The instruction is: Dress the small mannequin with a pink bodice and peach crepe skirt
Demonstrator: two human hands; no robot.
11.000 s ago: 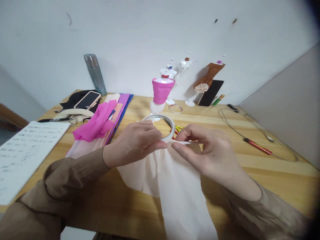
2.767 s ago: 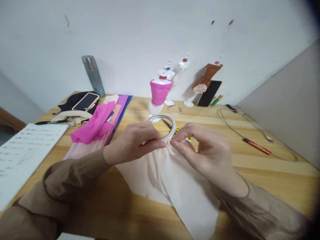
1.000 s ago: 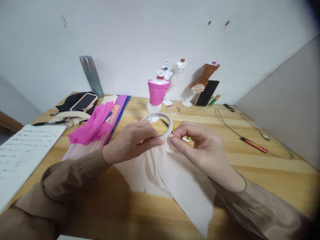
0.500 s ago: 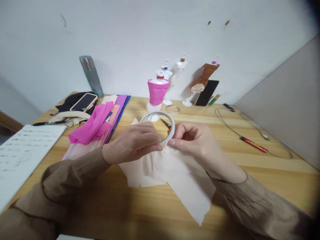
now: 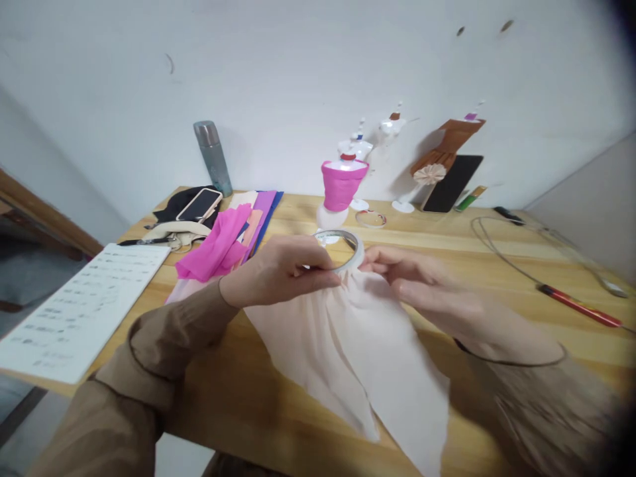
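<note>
My left hand [image 5: 285, 270] is closed, pinching a roll of tape [image 5: 358, 255] together with the gathered top of a pale pink crepe-like sheet [image 5: 342, 331]. The roll stands tilted above the table, its ring facing up and away. Below it the sheet fans out in creases in two broad flaps, down toward the table's near edge. My right hand [image 5: 427, 285] is at the ring's right side, slightly blurred. Its fingertips reach the roll's rim, while the thumb is spread away from them. Whether those fingertips touch the sheet is hidden.
Behind the roll stands a small mannequin [image 5: 344, 185] in a pink top, with several more by the wall. Folded coloured sheets [image 5: 218, 248], a phone [image 5: 199, 205], a flask [image 5: 213, 159] and a written page [image 5: 89, 305] lie or stand leftward. A red-handled cable tool [image 5: 579, 305] lies right.
My view has shifted left. My right thumb has come away from the gathered edge, and that hand has moved right. The sheet now hangs more gathered and lower, and the roll tilts flatter.
</note>
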